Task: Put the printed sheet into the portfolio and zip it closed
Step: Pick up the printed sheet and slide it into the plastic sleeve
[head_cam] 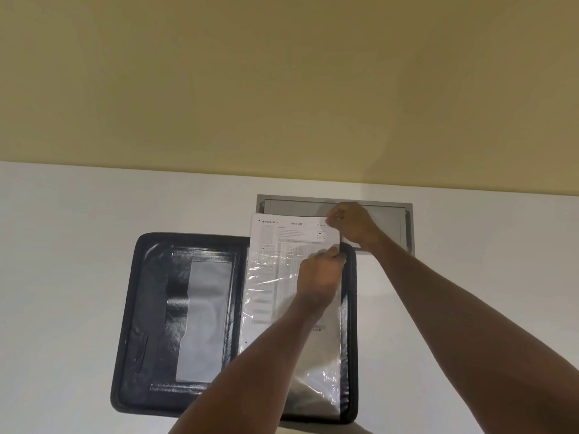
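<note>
A black zip portfolio (150,308) lies open flat on the white table. Its left half shows pockets; its right half holds clear plastic sleeves (322,380). The printed sheet (291,234) is partly inside the top sleeve, and its upper part sticks out past the portfolio's far edge. My right hand (352,225) pinches the sheet's top right corner. My left hand (319,277) rests on the sleeve near its upper right opening, fingers closed on the sleeve's edge. The portfolio's zip is undone.
A grey recessed cable flap (385,220) sits in the table just beyond the portfolio, under my right hand. The white table (62,245) spreads left and right. A yellowish wall (282,89) rises behind the table's far edge.
</note>
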Demonstrator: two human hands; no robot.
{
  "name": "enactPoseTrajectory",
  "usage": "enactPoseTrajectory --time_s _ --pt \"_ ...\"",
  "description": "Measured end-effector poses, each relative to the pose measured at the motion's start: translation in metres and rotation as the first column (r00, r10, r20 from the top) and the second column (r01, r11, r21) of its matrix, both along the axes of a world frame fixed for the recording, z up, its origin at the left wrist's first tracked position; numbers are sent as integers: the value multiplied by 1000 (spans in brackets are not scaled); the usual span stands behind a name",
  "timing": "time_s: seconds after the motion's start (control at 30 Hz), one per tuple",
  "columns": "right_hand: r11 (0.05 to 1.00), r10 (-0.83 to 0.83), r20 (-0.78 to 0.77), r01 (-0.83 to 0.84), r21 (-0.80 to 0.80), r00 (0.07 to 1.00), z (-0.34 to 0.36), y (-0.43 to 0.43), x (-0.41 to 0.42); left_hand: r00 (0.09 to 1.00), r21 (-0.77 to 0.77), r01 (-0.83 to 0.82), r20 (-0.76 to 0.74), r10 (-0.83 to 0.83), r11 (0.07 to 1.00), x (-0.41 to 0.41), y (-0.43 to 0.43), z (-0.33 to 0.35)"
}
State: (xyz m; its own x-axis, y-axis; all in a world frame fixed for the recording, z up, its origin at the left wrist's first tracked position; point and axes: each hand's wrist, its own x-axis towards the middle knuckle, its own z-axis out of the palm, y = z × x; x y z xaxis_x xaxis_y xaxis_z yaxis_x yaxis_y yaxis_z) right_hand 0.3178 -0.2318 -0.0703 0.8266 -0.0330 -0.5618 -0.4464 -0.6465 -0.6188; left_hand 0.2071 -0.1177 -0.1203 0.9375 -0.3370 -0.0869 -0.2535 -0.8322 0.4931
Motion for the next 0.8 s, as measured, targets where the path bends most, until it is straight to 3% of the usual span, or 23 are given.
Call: enactPoseTrajectory --time_s 0.13,0.37,0.53,0.8 --pt "986 152 40 -149 -74 988 1 5 3 1000 15 -10 6 10 1000 1 0 2" --pt "858 456 -207 -489 -155 866 3 11 -2 999 14 -22 -37 22 1000 2 -1 2" --pt "822 531 -137 -548 -154 836 2 21 -1 998 -7 -27 -54 26 1000 0 0 -3" --pt "810 521 -200 -555 -191 830 1 26 3 999 -6 -8 -34 7 1000 1 -1 1"
